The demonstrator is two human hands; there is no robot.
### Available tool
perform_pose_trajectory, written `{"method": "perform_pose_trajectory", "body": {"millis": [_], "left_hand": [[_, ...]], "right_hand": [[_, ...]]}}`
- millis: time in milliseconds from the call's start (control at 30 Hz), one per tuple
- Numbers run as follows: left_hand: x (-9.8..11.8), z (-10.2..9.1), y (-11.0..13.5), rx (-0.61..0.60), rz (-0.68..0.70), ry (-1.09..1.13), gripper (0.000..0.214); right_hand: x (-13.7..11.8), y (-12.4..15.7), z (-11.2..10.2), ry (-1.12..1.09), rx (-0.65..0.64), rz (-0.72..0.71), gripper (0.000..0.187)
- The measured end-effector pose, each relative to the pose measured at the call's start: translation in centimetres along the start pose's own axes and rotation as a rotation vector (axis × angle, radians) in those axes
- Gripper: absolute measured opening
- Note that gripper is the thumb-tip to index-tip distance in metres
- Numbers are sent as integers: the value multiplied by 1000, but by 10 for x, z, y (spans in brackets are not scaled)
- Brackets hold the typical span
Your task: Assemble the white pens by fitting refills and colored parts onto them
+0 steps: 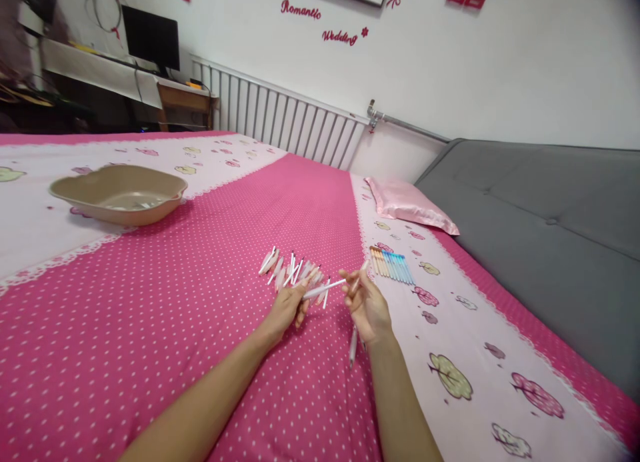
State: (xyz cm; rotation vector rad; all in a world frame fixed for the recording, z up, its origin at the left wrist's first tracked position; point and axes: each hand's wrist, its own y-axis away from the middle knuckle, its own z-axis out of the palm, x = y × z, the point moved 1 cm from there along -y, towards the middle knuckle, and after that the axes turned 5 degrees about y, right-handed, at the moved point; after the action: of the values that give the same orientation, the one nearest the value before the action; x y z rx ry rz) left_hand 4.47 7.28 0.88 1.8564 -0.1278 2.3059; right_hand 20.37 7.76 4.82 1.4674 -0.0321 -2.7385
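Note:
My left hand (pixel 289 306) is closed on a pale pen barrel with a slim white refill (pixel 330 288) reaching toward the right. Opposite it, my right hand (pixel 369 309) pinches a small pale pen part (pixel 361 273), its fingertips close to the refill's tip; whether they touch I cannot tell. Just beyond the left hand lies a loose pile of pen barrels and white refills (pixel 293 269), some with dark ends. To the right, several pens (pixel 393 266) with brown and blue ends lie in a neat row. Another pale pen piece (pixel 353 347) rests beside my right wrist.
Everything lies on a bed with a pink dotted cover (pixel 200 302). A beige basin (pixel 120 194) stands at the left, with something small and shiny inside. A pink pillow (pixel 413 207) lies near the grey headboard (pixel 540 229). Behind are a white radiator (pixel 285 112) and a desk with a monitor (pixel 151 39).

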Motion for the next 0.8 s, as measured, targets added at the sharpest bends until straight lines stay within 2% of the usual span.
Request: {"method": "perform_pose_trajectory", "body": {"millis": [67,133,267,367,467,533,633,700,800], "left_hand": [[0,1,0,-9,7,-14,52],[-1,1,0,-15,9,-29,53],[-3,-3,-4,9,-13,-57,53],[-3,-10,-8,132,8,-47,50],[-1,-19,-12,263,87,-71,45],[1,-27,-13,351,146,-189,42],[6,-39,-14,542,195,-504,39],[9,-44,-16,644,165,-701,37],[11,-46,-20,703,81,-875,36]], "right_hand": [[4,2,4,49,-43,54,18],[4,2,5,55,-37,48,21],[-10,-1,-6,-31,95,-75,21],[-18,-4,-15,-32,177,-185,21],[-9,-7,-15,61,174,-252,23],[5,-10,-12,168,115,-264,25],[26,-14,-10,393,50,-272,30],[37,-18,-12,545,51,-274,33],[45,-23,-16,686,22,-251,36]]}}
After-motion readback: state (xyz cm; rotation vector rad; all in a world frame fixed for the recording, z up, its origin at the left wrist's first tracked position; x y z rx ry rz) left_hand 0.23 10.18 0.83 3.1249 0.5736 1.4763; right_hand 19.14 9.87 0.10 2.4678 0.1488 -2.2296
